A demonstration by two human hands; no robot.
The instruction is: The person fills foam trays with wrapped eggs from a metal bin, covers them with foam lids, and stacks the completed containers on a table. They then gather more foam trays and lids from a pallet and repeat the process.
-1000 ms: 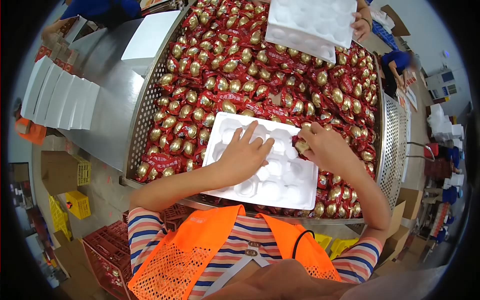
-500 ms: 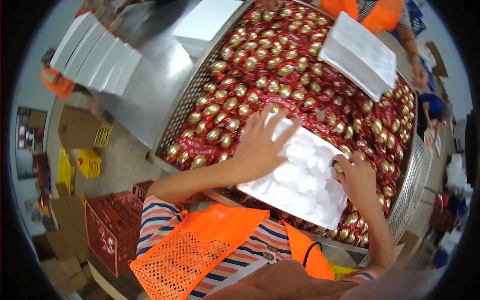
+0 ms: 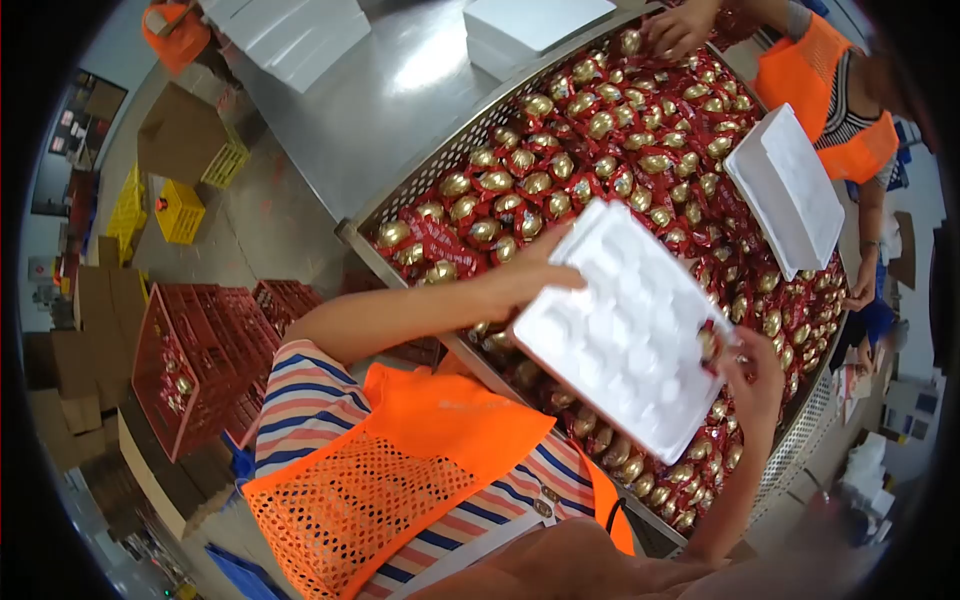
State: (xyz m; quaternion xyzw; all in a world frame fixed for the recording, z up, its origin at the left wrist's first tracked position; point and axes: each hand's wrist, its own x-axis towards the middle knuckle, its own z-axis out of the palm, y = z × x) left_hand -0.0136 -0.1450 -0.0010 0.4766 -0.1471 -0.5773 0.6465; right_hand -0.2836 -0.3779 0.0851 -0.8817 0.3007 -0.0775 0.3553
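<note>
A white foam tray point(image 3: 622, 335) with rounded hollows lies tilted over the heap of egg-shaped pieces in gold and red wrappers point(image 3: 535, 183). My left hand point(image 3: 530, 275) grips its upper left edge, thumb on top and the other fingers hidden beneath. At the opposite edge, my right hand point(image 3: 755, 380) is closed, its fingertips on one gold-and-red wrapped egg point(image 3: 709, 342). No wrapped egg shows in the tray's hollows. The heap fills a perforated metal bin point(image 3: 400, 190) directly in front of me.
Another white foam tray point(image 3: 785, 190) rests on the heap at the right. A co-worker in an orange vest point(image 3: 805, 80) reaches in from the far side, a hand point(image 3: 680, 28) over the heap. Left are a metal table point(image 3: 330, 120), red crates point(image 3: 200, 350) and yellow crates point(image 3: 180, 212).
My left hand has gone from spread over the tray to gripping its edge. The tray has turned and lifted somewhat. My right hand keeps the wrapped egg at its edge. My view has shifted.
</note>
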